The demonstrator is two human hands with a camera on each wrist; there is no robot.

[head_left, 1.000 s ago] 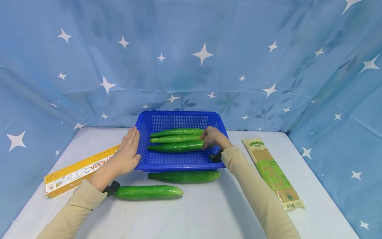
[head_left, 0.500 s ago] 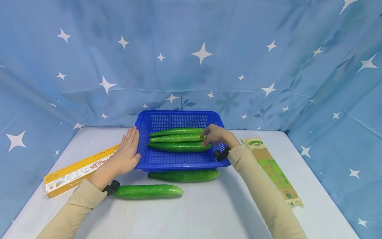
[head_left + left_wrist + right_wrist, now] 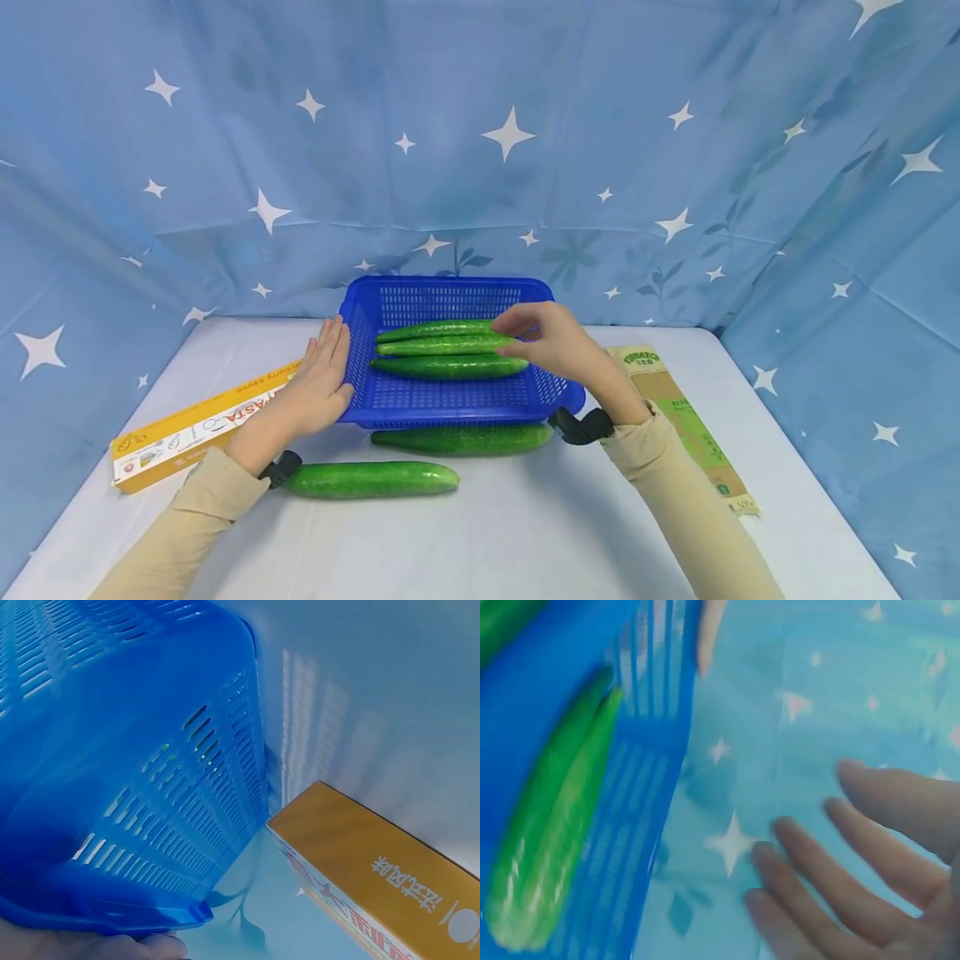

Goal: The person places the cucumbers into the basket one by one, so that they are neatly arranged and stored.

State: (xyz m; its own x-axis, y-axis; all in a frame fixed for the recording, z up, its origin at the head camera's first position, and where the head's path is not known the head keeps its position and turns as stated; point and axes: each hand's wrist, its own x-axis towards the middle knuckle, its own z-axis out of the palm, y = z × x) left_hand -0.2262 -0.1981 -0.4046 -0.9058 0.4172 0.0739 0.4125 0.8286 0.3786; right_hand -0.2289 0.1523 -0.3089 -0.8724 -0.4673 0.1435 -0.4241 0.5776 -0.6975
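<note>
A blue plastic basket [image 3: 457,415] stands towards the back of the white table. Three cucumbers [image 3: 450,367] lie side by side in it, their right ends partly behind my right hand. My left hand [image 3: 318,392] lies with straight fingers along the basket's left side, touching its rim. Over the basket's right part is my right hand [image 3: 558,342], holding nothing; the right wrist view shows its spread fingers [image 3: 817,870] apart from the cucumbers. In front of the basket lies another cucumber [image 3: 461,440], and nearer still a lighter cucumber [image 3: 375,480], close to my left wrist.
An orange and white pasta box [image 3: 202,425] lies slantwise at the left, partly behind my left hand. At the right, a flat packet [image 3: 690,425] with a green label is partly covered by my right arm. A blue star-patterned curtain [image 3: 465,192] hangs around the table.
My right hand has let go of the front cucumber in the basket, lifted and drawn back to the right. The left hand has stayed at the basket's left side.
</note>
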